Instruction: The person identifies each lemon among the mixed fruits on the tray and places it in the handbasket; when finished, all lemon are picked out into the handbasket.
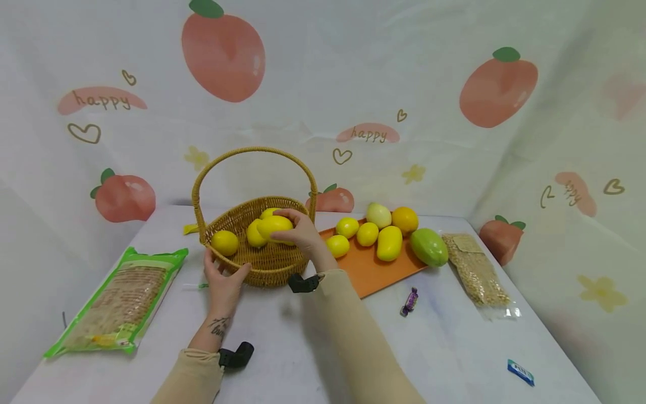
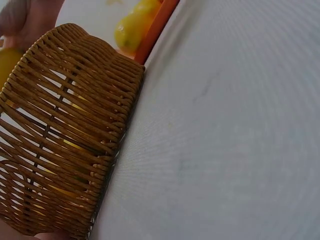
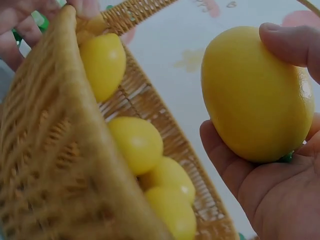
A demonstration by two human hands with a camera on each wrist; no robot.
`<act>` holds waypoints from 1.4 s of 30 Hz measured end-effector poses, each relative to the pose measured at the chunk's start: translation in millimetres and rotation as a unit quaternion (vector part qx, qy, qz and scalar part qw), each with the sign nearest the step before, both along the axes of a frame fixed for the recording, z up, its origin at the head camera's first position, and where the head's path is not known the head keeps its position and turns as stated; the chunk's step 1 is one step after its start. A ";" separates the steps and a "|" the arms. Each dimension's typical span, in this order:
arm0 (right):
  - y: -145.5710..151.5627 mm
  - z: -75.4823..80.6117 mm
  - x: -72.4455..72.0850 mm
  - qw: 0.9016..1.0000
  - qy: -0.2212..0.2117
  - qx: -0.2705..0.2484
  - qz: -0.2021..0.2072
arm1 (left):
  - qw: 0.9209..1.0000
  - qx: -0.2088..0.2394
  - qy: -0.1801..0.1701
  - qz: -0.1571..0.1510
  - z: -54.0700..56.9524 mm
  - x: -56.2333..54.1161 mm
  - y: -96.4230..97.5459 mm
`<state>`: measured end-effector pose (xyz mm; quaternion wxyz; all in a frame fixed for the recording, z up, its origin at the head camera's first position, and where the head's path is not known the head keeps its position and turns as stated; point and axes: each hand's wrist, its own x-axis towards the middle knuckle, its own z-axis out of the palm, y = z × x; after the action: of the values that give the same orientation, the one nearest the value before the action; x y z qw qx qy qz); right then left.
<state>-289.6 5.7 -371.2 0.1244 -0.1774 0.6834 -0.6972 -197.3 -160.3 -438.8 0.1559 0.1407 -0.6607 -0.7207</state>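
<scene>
I wear plain, long beige sleeves, the left sleeve (image 1: pixel 192 376) and the right sleeve (image 1: pixel 363 331) alike. Between the left cuff and my left hand (image 1: pixel 224 289), a dark tattoo (image 1: pixel 220 326) in script-like strokes marks my forearm. A small black device (image 1: pixel 237 356) with a rounded end juts rightward at that cuff; a matching black unit (image 1: pixel 303 283) juts leftward at the other.

The basket (image 1: pixel 272 277) stands left of the tray (image 1: pixel 372 278).
</scene>
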 end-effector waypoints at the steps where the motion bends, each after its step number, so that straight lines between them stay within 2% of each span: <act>1: -3.8 0.2 -0.3 1.000 -0.004 -0.001 0.005 | 1.000 -0.001 -0.002 0.000 -0.1 -0.1 0.2; 5: -12.0 -1.6 -0.7 1.000 0.002 -0.005 0.020 | 1.000 -0.004 -0.002 0.003 -0.3 -0.6 1.1; 10: -2.4 0.1 -0.5 0.999 0.041 -0.008 0.022 | 1.000 -0.002 0.002 0.005 0.5 -1.1 1.3; 13: 17.5 3.4 -0.9 0.997 0.062 -0.023 0.026 | 1.000 -0.005 0.003 0.004 0.9 -1.1 1.2; 18: 68.9 3.0 -7.8 0.995 0.087 -0.040 0.025 | 1.000 -0.010 0.005 0.001 1.6 -1.0 2.2; 23: 113.2 -9.8 -21.6 0.997 0.062 0.031 -0.015 | 1.000 -0.011 0.004 0.003 0.7 -1.4 2.4; 27: 130.4 -26.9 -32.2 0.997 0.027 0.074 -0.008 | 1.000 -0.011 -0.001 0.011 -0.5 -1.1 2.0; 34: 138.4 -52.2 -39.2 0.990 -0.014 0.139 0.007 | 1.000 -0.004 -0.006 0.005 -1.8 1.0 1.6; 42: 137.9 -57.1 -36.0 0.972 -0.029 0.233 -0.015 | 1.000 -0.007 0.000 0.007 -0.4 -0.6 1.0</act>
<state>-325.5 143.6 -428.3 0.1716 -0.1136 0.8258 -0.5251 -197.8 -159.3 -439.3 0.1620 0.1437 -0.6649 -0.7148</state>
